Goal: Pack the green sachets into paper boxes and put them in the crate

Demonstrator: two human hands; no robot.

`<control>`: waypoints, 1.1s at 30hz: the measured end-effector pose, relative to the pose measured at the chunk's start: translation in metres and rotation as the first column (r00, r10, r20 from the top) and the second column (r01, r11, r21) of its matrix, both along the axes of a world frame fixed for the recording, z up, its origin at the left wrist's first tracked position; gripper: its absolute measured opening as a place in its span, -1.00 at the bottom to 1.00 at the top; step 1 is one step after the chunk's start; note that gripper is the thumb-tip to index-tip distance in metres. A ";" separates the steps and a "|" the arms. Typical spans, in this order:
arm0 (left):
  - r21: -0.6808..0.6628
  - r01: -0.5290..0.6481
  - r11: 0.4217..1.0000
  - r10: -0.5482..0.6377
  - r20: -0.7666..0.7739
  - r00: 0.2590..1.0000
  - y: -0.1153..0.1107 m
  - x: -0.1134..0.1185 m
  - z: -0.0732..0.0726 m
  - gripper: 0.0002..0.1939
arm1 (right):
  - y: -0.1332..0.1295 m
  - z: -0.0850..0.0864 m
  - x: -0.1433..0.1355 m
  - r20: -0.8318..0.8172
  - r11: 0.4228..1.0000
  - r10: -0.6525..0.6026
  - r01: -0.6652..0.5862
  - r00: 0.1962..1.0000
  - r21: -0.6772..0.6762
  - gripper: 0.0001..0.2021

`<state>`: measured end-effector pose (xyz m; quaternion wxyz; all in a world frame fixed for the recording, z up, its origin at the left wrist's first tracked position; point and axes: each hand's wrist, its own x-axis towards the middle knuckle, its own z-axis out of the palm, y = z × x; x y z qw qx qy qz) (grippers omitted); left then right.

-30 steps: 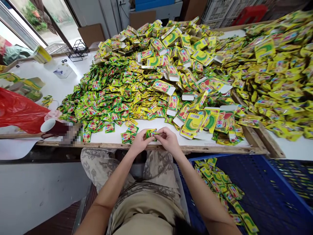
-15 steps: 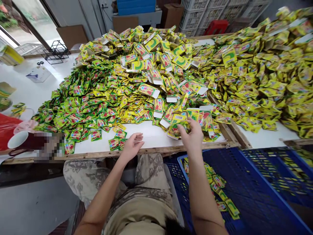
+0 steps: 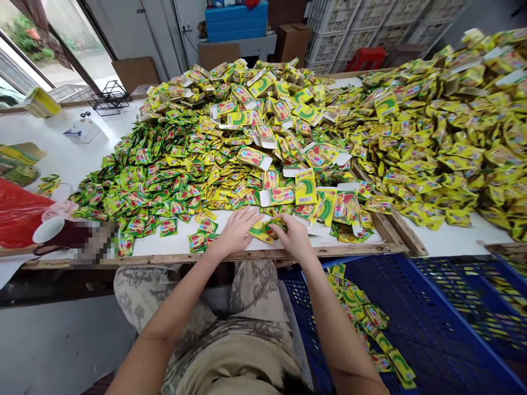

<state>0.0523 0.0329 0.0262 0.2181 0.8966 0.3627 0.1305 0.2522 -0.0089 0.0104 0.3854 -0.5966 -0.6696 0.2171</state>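
Note:
A small yellow-green carton (image 3: 259,230) lies low over the table's front edge, between my hands. My left hand (image 3: 236,233) holds its left end, the fingers along the far side and the thumb near. At the right end my right hand (image 3: 293,236) pinches the carton with bent fingers; its fingertips partly hide that end. Just beyond lie open printed cartons, among them a yellow one (image 3: 305,186) and one lying on its side (image 3: 282,195). To the left, a few green sachets (image 3: 197,241) lie on the white tabletop.
A large heap of green and yellow sachets (image 3: 164,170) fills the table, with cartons on top. Right of a wooden divider (image 3: 395,225) is another yellow heap (image 3: 444,148). A blue crate (image 3: 436,329) with sachets stands below right. A dark mug (image 3: 66,233) lies at left.
My right hand has brought a carton from the carton pile leftward and nearer to me. My left hand has moved right and taken the carton's other end. The view has shifted slightly.

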 end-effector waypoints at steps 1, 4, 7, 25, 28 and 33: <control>-0.023 0.031 0.999 -0.032 -0.052 0.998 0.004 0.003 -0.003 -0.34 | -0.001 -0.003 0.004 0.017 0.999 -0.038 0.038 0.999 0.004 -0.88; -0.037 -0.006 0.999 0.000 -0.145 0.989 0.012 0.008 -0.013 -0.37 | -0.009 -0.015 0.014 0.132 0.995 -0.087 0.093 0.987 -0.043 -0.86; -0.023 -0.130 0.991 0.127 -0.105 0.986 0.009 0.002 -0.020 -0.40 | -0.018 -0.023 0.020 0.185 0.986 -0.076 0.102 0.980 -0.132 -0.81; -0.714 -0.041 0.699 0.440 0.385 0.811 -0.011 -0.026 -0.015 -0.60 | 0.014 -0.007 -0.028 -0.002 0.948 -0.249 0.244 0.968 0.205 -0.73; -0.787 -0.011 0.617 0.517 0.395 0.759 -0.009 -0.028 -0.020 -0.58 | 0.013 -0.013 -0.025 0.048 0.951 -0.221 0.204 0.974 0.231 -0.70; -0.788 -0.014 0.616 0.525 0.397 0.753 -0.009 -0.028 -0.021 -0.55 | 0.021 0.000 -0.029 0.203 0.986 -0.110 0.081 0.973 0.147 -0.69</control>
